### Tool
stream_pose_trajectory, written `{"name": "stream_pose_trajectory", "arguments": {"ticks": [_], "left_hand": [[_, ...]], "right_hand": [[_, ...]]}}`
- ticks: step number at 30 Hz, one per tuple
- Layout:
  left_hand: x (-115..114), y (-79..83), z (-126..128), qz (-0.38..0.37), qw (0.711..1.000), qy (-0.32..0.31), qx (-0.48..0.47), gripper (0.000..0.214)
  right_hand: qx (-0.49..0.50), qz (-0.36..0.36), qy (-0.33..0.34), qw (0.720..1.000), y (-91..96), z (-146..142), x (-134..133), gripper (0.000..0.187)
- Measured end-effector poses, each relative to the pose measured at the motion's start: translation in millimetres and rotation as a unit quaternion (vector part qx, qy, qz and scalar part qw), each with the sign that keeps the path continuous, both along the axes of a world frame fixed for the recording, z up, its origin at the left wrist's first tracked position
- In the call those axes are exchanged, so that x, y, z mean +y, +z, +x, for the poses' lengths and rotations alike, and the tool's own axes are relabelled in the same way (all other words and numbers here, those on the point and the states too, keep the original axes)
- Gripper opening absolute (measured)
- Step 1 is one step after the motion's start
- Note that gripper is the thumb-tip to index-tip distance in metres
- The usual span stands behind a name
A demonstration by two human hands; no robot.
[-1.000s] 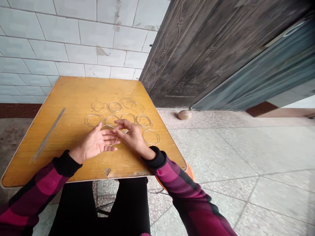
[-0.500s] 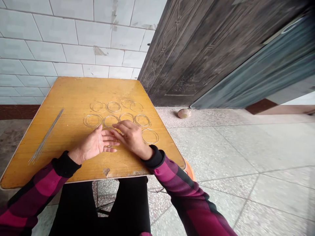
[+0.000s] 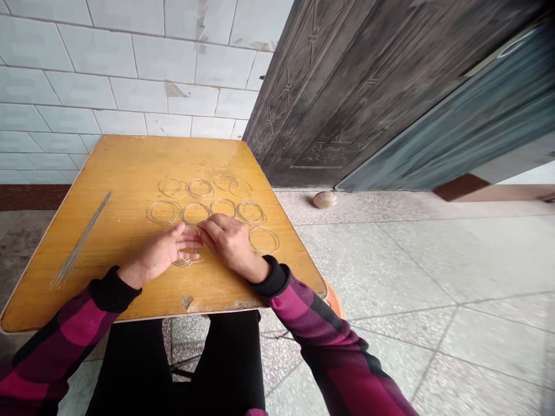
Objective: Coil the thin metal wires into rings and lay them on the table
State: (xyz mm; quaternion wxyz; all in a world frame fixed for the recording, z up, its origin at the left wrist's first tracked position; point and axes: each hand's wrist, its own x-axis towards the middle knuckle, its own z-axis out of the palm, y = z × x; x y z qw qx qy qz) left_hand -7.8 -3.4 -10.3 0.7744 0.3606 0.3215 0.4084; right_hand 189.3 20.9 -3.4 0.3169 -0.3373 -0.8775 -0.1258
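A thin bent wire loop (image 3: 187, 263) is between my hands, just above the front part of the table. My left hand (image 3: 161, 252) is loosely curled about it, palm turned inward, the wire passing across its fingers. My right hand (image 3: 229, 240) is closed in a pinch at the upper right side of the loop, its fingertips meeting those of my left hand. The exact grip on the wire is partly hidden. Beyond my hands lie several wire rings, among them one at the left (image 3: 163, 212) and one right of my right hand (image 3: 264, 240).
A bundle of straight wires (image 3: 82, 240) lies on the left of the yellow wooden table (image 3: 130, 162). A tiled wall (image 3: 143, 58) stands behind, a dark carved door (image 3: 321, 104) to the right. A small round object (image 3: 325, 200) is on the floor.
My right hand's fingers have closed in toward the left fingertips. The left hand has shifted slightly left and its fingers have curled more. The wire loop shows lower, below the left fingers.
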Motion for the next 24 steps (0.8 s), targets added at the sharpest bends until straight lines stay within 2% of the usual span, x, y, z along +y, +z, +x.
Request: {"name": "stream_pose_trajectory", "arguments": {"ticks": [3, 5, 6, 8, 11, 13, 15, 21, 24], "left_hand": [[0.6, 4.0, -3.1, 0.097, 0.985, 0.072, 0.123, 0.035], [1.3, 4.9, -4.4, 0.215, 0.939, 0.120, 0.241, 0.024], [1.7, 4.7, -4.8, 0.287, 0.900, 0.145, 0.296, 0.017], [2.3, 3.1, -5.3, 0.425, 0.802, 0.193, 0.374, 0.006], [2.2, 0.2, -6.8, 0.556, 0.675, 0.218, 0.434, 0.011], [1.2, -0.5, -8.2, 0.597, 0.616, 0.208, 0.469, 0.015], [-0.5, 0.3, -9.4, 0.620, 0.575, 0.192, 0.498, 0.018], [-6.0, 7.9, -9.0, 0.649, 0.495, 0.162, 0.555, 0.026], [-6.5, 9.5, -7.9, 0.653, 0.470, 0.164, 0.571, 0.029]], "right_hand": [[-0.029, 0.029, 0.004, 0.999, 0.3, -1.9, -1.7, 0.028], [-0.034, 0.035, 0.008, 0.999, -0.4, -3.7, -2.9, 0.026], [-0.038, 0.034, 0.010, 0.999, -0.9, -4.7, -3.3, 0.025], [-0.050, 0.025, 0.010, 0.998, -1.8, -6.2, -4.0, 0.025], [-0.070, 0.011, 0.005, 0.997, -3.0, -7.7, -4.3, 0.027], [-0.076, 0.007, 0.004, 0.997, -4.2, -8.3, -4.1, 0.028], [-0.076, 0.005, 0.003, 0.997, -5.6, -9.1, -4.0, 0.029], [-0.073, 0.000, -0.003, 0.997, -8.6, -11.4, -4.3, 0.029], [-0.065, 0.003, 0.001, 0.998, -7.9, -11.6, -4.7, 0.028]]}}
